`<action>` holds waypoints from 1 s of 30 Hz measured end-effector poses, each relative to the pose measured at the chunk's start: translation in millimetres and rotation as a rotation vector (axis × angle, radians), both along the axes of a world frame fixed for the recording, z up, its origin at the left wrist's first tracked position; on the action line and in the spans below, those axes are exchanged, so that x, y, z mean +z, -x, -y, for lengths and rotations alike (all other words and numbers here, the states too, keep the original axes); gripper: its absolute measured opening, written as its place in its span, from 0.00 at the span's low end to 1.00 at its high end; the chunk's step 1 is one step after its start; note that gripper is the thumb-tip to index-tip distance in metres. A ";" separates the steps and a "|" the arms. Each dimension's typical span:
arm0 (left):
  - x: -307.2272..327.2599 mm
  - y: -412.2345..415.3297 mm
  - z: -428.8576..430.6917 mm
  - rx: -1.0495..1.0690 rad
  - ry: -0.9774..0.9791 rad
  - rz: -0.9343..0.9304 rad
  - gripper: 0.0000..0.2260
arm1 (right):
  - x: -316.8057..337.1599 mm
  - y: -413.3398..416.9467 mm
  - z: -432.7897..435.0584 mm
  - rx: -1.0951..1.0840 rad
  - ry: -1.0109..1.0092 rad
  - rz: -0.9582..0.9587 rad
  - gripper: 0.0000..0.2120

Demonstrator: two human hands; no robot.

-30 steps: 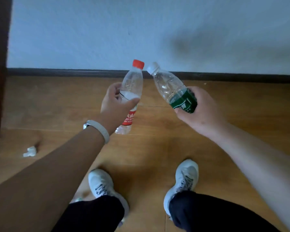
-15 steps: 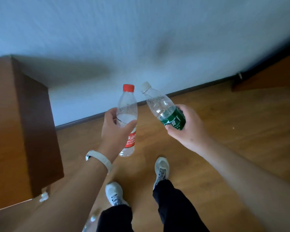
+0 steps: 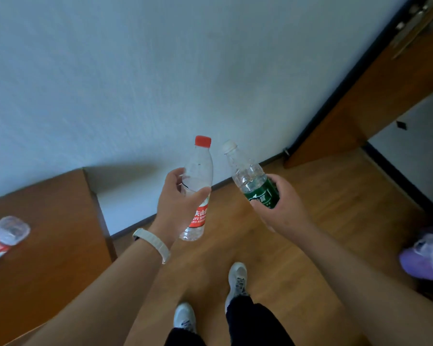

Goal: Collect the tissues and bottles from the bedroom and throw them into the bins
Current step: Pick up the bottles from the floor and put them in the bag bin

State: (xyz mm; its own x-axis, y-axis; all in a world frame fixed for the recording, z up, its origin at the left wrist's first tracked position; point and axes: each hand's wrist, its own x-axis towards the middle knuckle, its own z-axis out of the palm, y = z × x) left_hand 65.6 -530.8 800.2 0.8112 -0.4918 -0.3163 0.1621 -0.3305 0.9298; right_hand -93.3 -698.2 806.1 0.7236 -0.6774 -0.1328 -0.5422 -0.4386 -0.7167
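On my feed the left hand (image 3: 178,206) grips the red-capped bottle (image 3: 200,168) upright and the right hand (image 3: 283,211) grips the green-labelled bottle (image 3: 248,171) (tilted leftward), both above the floor (image 3: 348,201); another bottle (image 3: 6,232) lies on the desk (image 3: 55,245).

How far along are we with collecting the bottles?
Done: nothing visibly binned. In hand: left hand grips the red-capped clear plastic bottle, right hand the white-capped green-labelled plastic bottle. Remaining: bin both; another red-labelled clear bottle lies on the brown wooden cabinet.
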 end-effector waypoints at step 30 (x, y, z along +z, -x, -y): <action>143.9 320.7 365.6 -0.540 0.092 0.346 0.25 | 110.8 394.8 262.4 -0.501 0.236 0.204 0.27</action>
